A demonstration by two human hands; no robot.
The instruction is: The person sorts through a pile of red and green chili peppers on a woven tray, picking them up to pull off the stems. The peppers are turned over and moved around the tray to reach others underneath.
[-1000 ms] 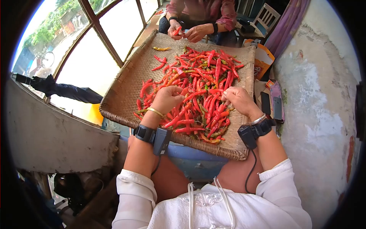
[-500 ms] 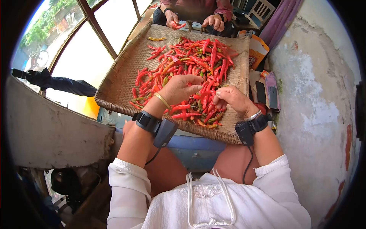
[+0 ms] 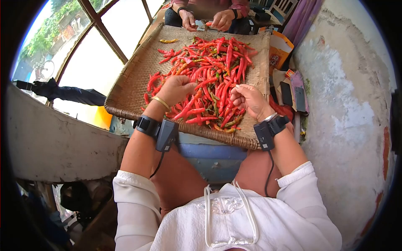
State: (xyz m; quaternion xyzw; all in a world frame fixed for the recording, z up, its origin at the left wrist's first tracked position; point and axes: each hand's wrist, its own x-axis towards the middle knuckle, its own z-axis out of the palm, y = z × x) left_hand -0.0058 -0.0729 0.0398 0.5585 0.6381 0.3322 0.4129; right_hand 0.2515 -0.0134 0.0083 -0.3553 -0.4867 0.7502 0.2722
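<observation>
A broad woven basket tray (image 3: 125, 94) holds a heap of red chili peppers (image 3: 209, 62), some of them greenish or orange. Over the heap's left part is my left hand (image 3: 176, 90), its fingers closed and thumb pressed toward them; what they hold, if anything, is hidden. My right hand (image 3: 250, 100) hovers at the right edge of the heap with curled fingers, thumb and index finger pinched together. Whatever sits in that pinch is too small to name. Peppers lie between and below both hands.
Across the tray a person's hands (image 3: 222, 20) work at the far rim, near a bit of red. A yellowish pepper (image 3: 168, 41) lies apart at the far left. To the right are an orange box (image 3: 278, 48), phones (image 3: 300, 99) and a wall; a dark umbrella (image 3: 71, 93) lies left.
My left hand has drawn back leftward from the middle of the heap and its fingers have closed. My right hand stays pinched, slightly higher. The other person's hands have come closer together.
</observation>
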